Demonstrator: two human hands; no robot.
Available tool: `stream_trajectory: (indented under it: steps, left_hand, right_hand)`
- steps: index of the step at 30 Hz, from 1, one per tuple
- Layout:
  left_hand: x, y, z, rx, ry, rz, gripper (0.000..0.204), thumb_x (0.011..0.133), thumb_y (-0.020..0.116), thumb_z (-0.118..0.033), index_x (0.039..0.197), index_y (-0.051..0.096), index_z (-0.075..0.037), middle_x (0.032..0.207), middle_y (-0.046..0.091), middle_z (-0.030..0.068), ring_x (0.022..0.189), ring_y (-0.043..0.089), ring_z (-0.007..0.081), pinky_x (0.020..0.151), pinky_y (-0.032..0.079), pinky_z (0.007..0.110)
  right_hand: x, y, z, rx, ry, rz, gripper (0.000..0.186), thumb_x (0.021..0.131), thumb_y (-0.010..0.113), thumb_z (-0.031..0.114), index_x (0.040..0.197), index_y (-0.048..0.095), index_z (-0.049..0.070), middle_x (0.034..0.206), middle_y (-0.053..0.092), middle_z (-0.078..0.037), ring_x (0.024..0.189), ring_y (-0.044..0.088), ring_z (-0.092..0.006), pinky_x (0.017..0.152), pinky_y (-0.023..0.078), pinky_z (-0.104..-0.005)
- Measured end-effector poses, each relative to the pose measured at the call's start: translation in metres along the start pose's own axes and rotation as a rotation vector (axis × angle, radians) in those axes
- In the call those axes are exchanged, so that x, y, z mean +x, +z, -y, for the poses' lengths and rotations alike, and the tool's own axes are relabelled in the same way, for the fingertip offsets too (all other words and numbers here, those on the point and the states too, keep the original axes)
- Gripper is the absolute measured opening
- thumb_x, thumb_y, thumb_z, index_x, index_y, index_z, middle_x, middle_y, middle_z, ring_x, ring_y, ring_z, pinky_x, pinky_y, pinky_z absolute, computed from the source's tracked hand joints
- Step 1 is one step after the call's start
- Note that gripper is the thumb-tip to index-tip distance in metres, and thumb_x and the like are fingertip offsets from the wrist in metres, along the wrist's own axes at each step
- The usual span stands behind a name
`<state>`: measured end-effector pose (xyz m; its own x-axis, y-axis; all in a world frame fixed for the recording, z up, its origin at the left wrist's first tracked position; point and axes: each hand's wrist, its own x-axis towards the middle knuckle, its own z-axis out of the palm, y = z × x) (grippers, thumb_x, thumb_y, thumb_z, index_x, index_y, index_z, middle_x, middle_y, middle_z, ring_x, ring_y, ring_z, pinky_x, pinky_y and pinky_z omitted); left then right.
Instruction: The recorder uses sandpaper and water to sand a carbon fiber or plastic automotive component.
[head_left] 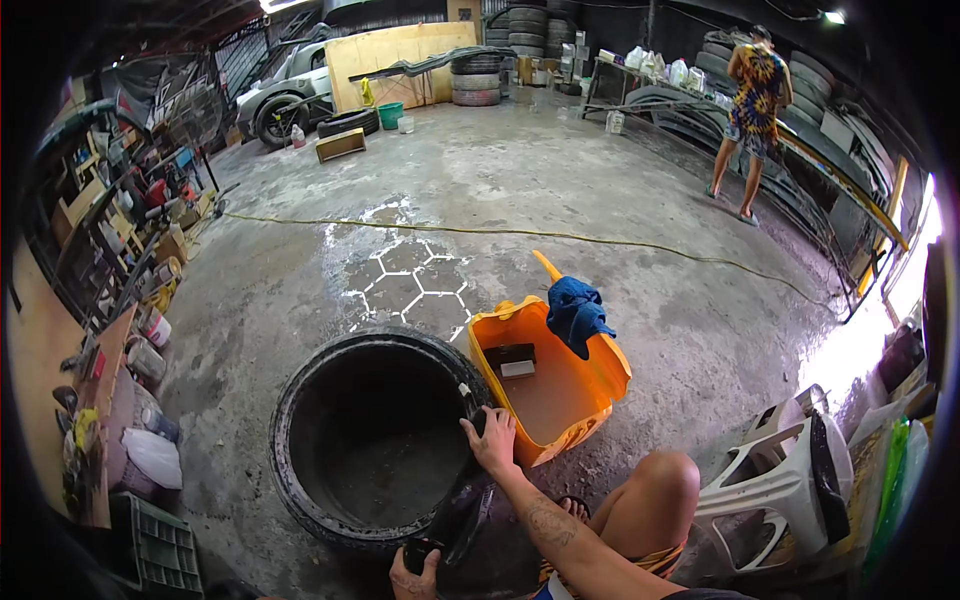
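Note:
A long, glossy black curved part (pixel 466 520) rests along the right rim of a large round black tub (pixel 290 400), which looks like a tire. My right hand (pixel 492 440) grips the part's upper end, fingers bent over it. At the bottom edge, my left hand (pixel 412 574) is closed around a black piece; whether it joins the long part I cannot tell. Just right of my right hand stands a cut-open orange plastic container (pixel 612 385) of cloudy liquid. Inside it are a dark block (pixel 512 353) and a white block (pixel 517 370). A blue cloth (pixel 578 315) drapes over its rim.
A yellowish cord (pixel 480 231) crosses the concrete floor ahead. White hexagon lines (pixel 418 273) mark wet floor beyond the tub. White plastic chairs (pixel 770 480) stand at right, a green crate (pixel 160 545) at lower left. Another person (pixel 760 95) stands far right by a rack.

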<state>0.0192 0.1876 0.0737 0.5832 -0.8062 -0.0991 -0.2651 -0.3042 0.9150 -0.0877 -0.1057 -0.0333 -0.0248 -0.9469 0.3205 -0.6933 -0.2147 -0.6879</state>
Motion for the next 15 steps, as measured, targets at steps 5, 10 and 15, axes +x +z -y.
stream_trajectory:
  steps: [5, 10, 15]
  left_hand:
    - [0.001, 0.012, -0.018, -0.06, -0.07, 0.041, 0.04, 0.093, 0.083, -0.029, 0.114, 0.074, 0.004, 0.101, 0.075, 0.0065, 0.089, 0.064, 0.0137, 0.084, 0.054, 0.034]
    - [0.018, 0.015, -0.013, 0.1, -0.129, 0.047, 0.039, 0.096, 0.08, -0.027, 0.116, 0.072, 0.005, 0.107, 0.075, 0.0064, 0.093, 0.064, 0.0142, 0.085, 0.054, 0.035]
    - [0.049, 0.059, -0.062, -0.136, -0.171, -0.167, 0.04, 0.097, 0.076, -0.028, 0.116, 0.063, 0.005, 0.097, 0.073, 0.0154, 0.084, 0.07, 0.0252, 0.079, 0.057, 0.035]
  right_hand:
    - [0.002, -0.012, -0.014, 0.105, -0.005, 0.014, 0.064, 0.094, 0.074, 0.05, 0.13, 0.062, -0.002, 0.123, 0.058, -0.025, 0.119, 0.052, -0.0434, 0.106, 0.043, -0.0506]
    - [0.002, -0.014, -0.007, 0.143, 0.045, -0.055, 0.066, 0.09, 0.079, 0.049, 0.13, 0.063, -0.001, 0.122, 0.06, -0.023, 0.118, 0.055, -0.0428, 0.103, 0.046, -0.0502]
    - [0.016, -0.033, -0.008, 0.32, 0.175, 0.017, 0.068, 0.094, 0.073, 0.052, 0.133, 0.061, -0.002, 0.128, 0.057, -0.024, 0.125, 0.05, -0.0439, 0.11, 0.041, -0.0515]
